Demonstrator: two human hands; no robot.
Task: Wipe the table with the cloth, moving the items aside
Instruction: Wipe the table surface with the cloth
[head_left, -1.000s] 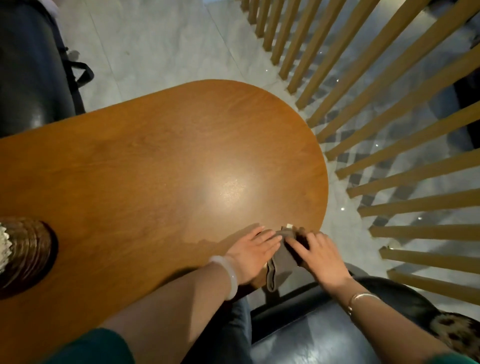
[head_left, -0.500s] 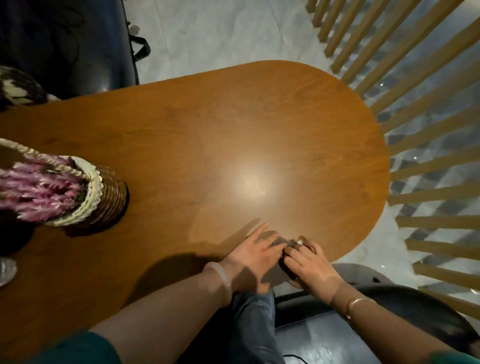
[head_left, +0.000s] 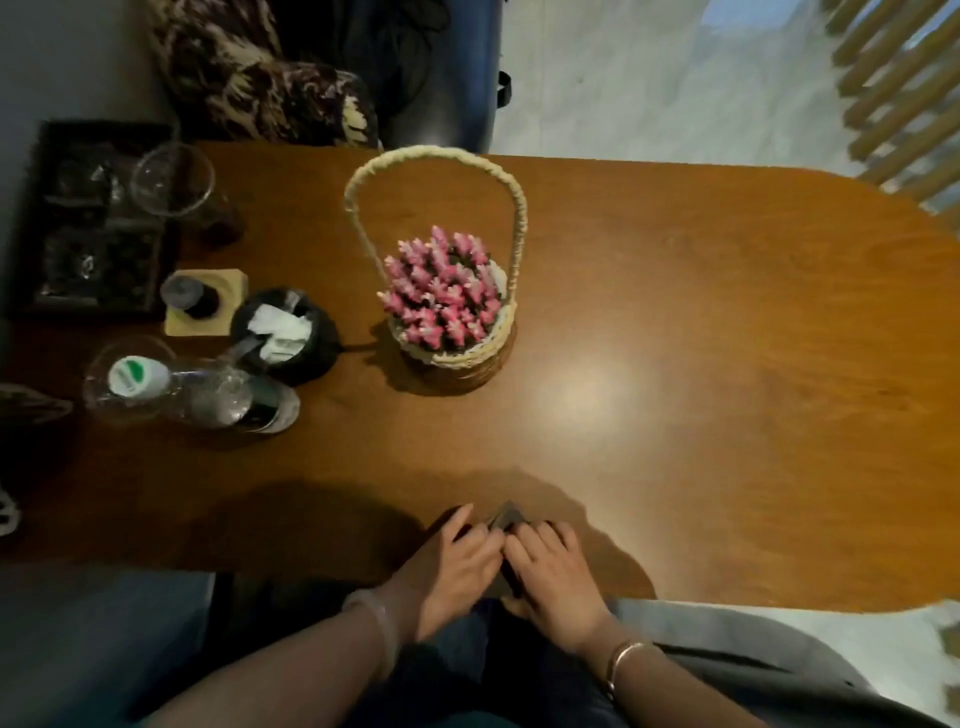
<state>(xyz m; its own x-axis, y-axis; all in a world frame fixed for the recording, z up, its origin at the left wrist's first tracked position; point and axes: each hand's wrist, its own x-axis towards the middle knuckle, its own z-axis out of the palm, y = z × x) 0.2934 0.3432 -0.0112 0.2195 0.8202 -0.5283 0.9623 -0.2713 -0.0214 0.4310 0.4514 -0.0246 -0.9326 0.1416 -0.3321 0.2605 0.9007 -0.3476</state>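
Both hands at near table (head_left: 727, 415) edge: left hand (head_left: 457, 566) and right hand (head_left: 556, 577) side by side, fingers curled, pinching dark cloth (head_left: 506, 517). Flower basket (head_left: 452, 322) farther, apart.

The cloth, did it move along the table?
Yes. The cloth slid left along the near edge of the table, away from the rounded end, under both hands.

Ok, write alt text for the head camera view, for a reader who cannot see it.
Two bare hands, the left hand and right hand, press a dark folded cloth at the near edge of a wooden table. Farther back stand a basket of pink flowers, a plastic bottle lying on its side, and a dark round container.
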